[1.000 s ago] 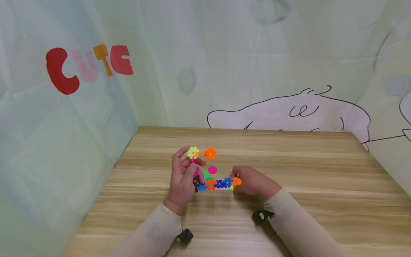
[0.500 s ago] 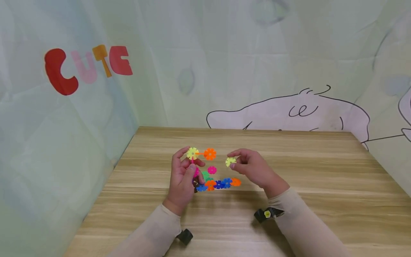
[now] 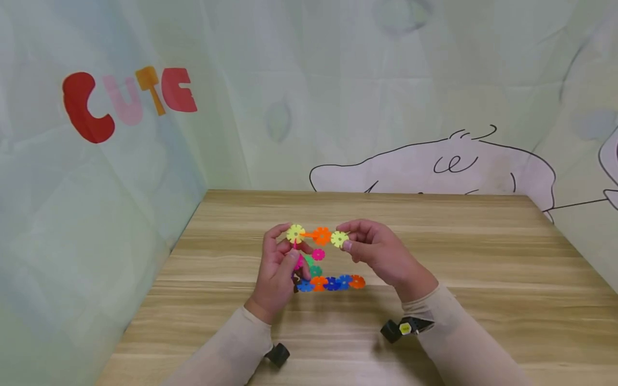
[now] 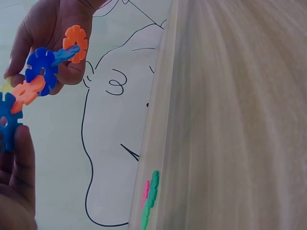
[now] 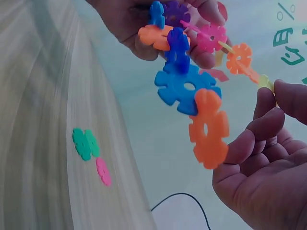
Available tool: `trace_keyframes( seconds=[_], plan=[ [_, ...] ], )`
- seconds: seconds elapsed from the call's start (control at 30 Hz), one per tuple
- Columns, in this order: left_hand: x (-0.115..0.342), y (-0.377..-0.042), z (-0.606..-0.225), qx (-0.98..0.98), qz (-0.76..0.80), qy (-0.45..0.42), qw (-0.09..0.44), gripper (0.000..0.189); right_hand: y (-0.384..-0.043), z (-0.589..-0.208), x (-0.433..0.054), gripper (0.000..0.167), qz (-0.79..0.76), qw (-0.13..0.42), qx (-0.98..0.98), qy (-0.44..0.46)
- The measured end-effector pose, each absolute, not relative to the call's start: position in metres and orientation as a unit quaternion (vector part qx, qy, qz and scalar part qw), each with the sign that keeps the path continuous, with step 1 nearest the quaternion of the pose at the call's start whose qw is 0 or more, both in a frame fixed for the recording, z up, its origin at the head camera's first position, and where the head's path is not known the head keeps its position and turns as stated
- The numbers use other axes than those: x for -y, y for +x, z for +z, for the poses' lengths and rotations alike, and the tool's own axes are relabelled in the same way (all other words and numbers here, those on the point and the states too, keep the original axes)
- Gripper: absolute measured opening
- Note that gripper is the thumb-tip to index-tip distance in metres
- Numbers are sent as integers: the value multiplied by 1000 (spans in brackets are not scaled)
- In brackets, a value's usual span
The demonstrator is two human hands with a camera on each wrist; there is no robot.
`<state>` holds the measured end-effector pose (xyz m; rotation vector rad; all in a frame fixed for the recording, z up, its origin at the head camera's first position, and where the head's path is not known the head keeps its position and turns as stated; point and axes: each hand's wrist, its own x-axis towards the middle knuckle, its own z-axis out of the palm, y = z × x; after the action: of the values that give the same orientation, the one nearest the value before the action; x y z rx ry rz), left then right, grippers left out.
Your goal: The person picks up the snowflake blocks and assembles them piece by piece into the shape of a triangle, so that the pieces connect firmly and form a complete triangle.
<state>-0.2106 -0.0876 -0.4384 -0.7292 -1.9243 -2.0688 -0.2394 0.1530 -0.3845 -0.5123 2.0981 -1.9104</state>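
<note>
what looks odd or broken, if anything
Nothing stands out. The disc chain in the left hand and the yellow disc in the right hand show no damage; two green discs and a pink disc lie on the table.

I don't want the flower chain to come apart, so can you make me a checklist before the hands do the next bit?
1. Left hand holding the chain: ok.
2. Right hand pinching the yellow disc: ok.
3. Yellow disc up against the upper orange disc: ok, their edges meet in the head view.
4. Slots pushed firmly together there: cannot tell, the join is too small to see.
5. Green discs and spare pink disc on the table, apart from the chain: ok.
</note>
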Motion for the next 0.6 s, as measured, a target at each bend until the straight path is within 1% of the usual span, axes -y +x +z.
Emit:
trace_keyframes(
  seconds=[0.17, 0.3, 0.47, 0.6],
  plan=[
    [88, -211, -439, 651, -708, -253, 104, 43, -240, -386, -152, 35, -694, 160, -680, -172],
    [89, -212, -440, 651, -706, -261, 101, 42, -241, -387, -152, 36, -715, 174, -657, -164],
    [89, -212, -441, 655, -699, -267, 102, 43, -241, -386, -153, 26, -748, 195, -614, -158],
    [89, -212, -441, 660, -692, -272, 107, 43, -242, -386, -155, 30, -767, 219, -580, -163]
  ],
)
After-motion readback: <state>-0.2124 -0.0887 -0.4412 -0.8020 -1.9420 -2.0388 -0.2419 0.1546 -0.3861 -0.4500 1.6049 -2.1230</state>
